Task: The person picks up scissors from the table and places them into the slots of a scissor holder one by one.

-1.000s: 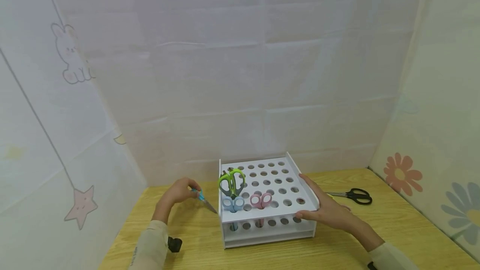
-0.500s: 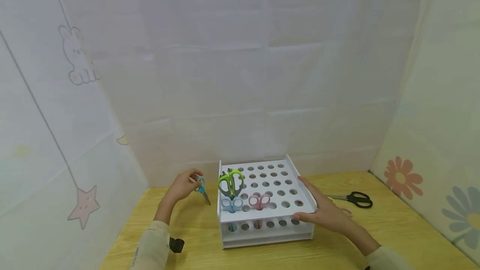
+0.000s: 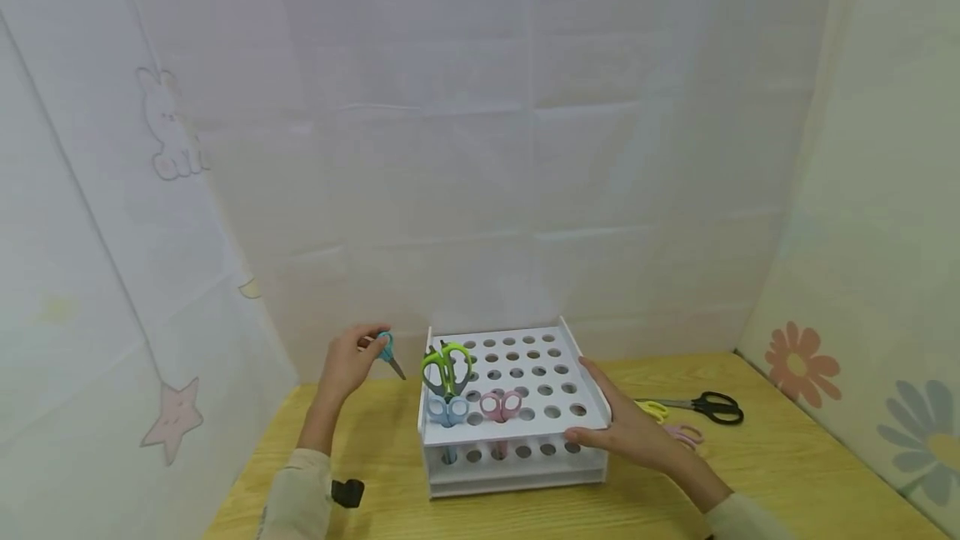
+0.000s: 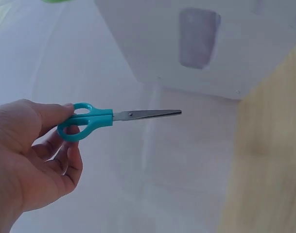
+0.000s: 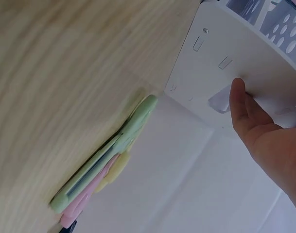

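Note:
In the head view, my left hand (image 3: 347, 361) is raised left of the white rack, pinching teal-handled scissors (image 3: 386, 348) by the finger loops. Their shut blades slant down toward the rack; in the left wrist view the scissors (image 4: 109, 116) hang free of anything else. The white rack (image 3: 517, 432) has rows of round holes on two levels. Green-and-grey scissors (image 3: 448, 369), light blue scissors (image 3: 447, 412) and pink scissors (image 3: 500, 407) stand in its left and front holes, handles up. My right hand (image 3: 637, 432) rests along the rack's right side, thumb at the front corner, fingers extended.
Right of the rack, black-handled scissors (image 3: 703, 403), yellow-handled scissors (image 3: 655, 409) and pink-handled scissors (image 3: 684, 433) lie on the wooden table (image 3: 787, 473). The right wrist view also shows a light green handle (image 5: 133, 127) there. Pale printed sheets (image 3: 525, 148) enclose the back and sides.
My left hand has lifted the teal scissors off the table, moving up and slightly back. My right hand keeps its place on the rack; the head view has shifted slightly.

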Motion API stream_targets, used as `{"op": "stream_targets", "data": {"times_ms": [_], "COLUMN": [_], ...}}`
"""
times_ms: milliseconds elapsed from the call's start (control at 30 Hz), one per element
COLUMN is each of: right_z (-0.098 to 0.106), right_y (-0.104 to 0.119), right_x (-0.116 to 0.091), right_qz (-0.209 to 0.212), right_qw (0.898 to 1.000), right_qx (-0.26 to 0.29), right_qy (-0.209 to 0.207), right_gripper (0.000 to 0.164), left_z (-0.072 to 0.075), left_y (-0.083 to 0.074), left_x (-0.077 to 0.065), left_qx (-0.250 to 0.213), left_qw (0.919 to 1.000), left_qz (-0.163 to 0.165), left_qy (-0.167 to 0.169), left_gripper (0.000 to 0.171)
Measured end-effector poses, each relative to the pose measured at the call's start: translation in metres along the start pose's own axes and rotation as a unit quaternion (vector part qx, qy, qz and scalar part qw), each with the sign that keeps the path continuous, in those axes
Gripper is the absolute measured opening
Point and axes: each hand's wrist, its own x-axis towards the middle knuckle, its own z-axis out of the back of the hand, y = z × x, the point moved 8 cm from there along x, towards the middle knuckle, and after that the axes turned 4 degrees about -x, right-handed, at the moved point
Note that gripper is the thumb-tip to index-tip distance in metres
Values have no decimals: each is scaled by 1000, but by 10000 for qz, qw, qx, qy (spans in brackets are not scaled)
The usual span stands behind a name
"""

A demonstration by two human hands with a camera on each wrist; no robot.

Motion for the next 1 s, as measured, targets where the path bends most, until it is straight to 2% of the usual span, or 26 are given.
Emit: {"op": "stream_targets", "data": {"times_ms": [133,267,433,533,733,867,1000], "right_z": [-4,-4,0,2,2,2,1], "right_y": [0,-2,-2,-1,0,0,1], "right_x": [2,0,-2,-2,-2,-3,-3], "right_qz": [-203,-427,-395,-346,-341,-342,-309], "right_qw": [9997,9986,9988,9992,9992,9990,9991], "right_qx": [-54,-280,-245,-176,-163,-237,-231], "right_qy": [96,148,134,129,151,164,163], "right_gripper": [117,119,120,119,118,117,118], "left_z": [18,36,53,56,42,22,-4], "left_y": [-33,-71,-111,-130,-162,-175,-180], "left_x": [-2,-8,-17,-22,-27,-29,-29], "left_qx": [-25,-153,-485,-651,-941,-977,-1001], "left_qw": [9984,9948,9902,9876,9819,9781,9746], "left_qz": [-362,-720,-878,-955,-1272,-1582,-1879], "left_qy": [-438,-705,-971,-1064,-1042,-941,-692], "left_gripper": [26,26,26,25,23,23,23]}}
